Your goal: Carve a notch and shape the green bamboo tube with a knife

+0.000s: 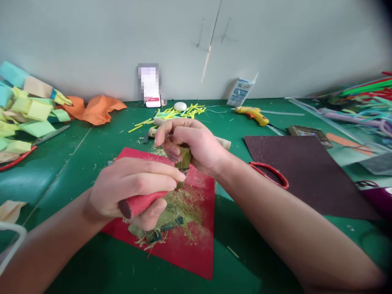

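Note:
My left hand (134,185) is closed round a tool with a thick red cylindrical handle (141,204); its working end is hidden by my fingers and cannot be made out. Curled above it, my right hand (197,143) grips a short olive-green piece (184,158), which looks like bamboo. The two hands nearly meet over a red sheet (196,261). Fine shavings (180,208), green dust and dark green scraps lie on that sheet. Behind my right hand, a pale stick (224,143) shows in part.
Red-handled scissors (271,174) lie by a dark brown sheet (300,175) on the right. Farther back are a yellow glue gun (252,115), a carton (241,92), a white egg-shaped object (180,107) and a phone (149,85). Folded paper pieces (33,112) and orange paper (98,109) sit left.

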`<control>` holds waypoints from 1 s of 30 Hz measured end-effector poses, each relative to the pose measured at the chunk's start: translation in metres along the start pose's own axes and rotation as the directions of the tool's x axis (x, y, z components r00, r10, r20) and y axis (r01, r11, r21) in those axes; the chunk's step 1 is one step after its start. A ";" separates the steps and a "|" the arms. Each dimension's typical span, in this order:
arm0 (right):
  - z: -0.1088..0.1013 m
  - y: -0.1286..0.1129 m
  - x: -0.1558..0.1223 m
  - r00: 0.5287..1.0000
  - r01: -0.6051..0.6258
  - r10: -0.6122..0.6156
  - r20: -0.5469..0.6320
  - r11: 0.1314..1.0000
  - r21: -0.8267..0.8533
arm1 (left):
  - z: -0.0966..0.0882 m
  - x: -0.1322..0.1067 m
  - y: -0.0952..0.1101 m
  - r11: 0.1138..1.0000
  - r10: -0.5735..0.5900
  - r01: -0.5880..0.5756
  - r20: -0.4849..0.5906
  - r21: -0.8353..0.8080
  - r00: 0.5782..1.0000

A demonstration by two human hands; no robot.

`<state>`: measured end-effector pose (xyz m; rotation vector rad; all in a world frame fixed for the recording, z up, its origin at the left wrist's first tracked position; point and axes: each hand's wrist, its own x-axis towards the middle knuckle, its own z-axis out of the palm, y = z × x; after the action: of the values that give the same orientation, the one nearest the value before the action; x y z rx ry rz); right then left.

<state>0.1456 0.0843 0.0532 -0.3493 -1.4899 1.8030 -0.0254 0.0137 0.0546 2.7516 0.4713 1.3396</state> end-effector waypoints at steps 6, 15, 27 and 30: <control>0.008 -0.003 -0.002 0.998 -0.003 0.002 -0.063 1.000 -0.021 | 0.005 0.002 0.009 0.994 -0.109 0.108 -0.066 -0.014 0.992; 0.011 -0.003 -0.003 0.996 -0.001 -0.004 -0.089 0.999 -0.055 | 0.011 0.002 0.011 0.932 -0.356 0.333 -0.189 -0.142 0.915; 0.011 -0.003 -0.003 0.993 -0.017 0.010 -0.114 0.998 -0.061 | 0.015 -0.005 0.008 0.911 -0.406 0.375 -0.209 -0.174 0.890; 0.012 -0.003 -0.003 0.992 -0.015 0.007 -0.128 0.998 -0.063 | 0.016 -0.008 0.008 0.913 -0.397 0.368 -0.177 -0.176 0.901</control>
<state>0.1411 0.0737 0.0583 -0.4958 -1.4603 1.7117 -0.0153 0.0054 0.0399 2.2580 0.8463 1.4913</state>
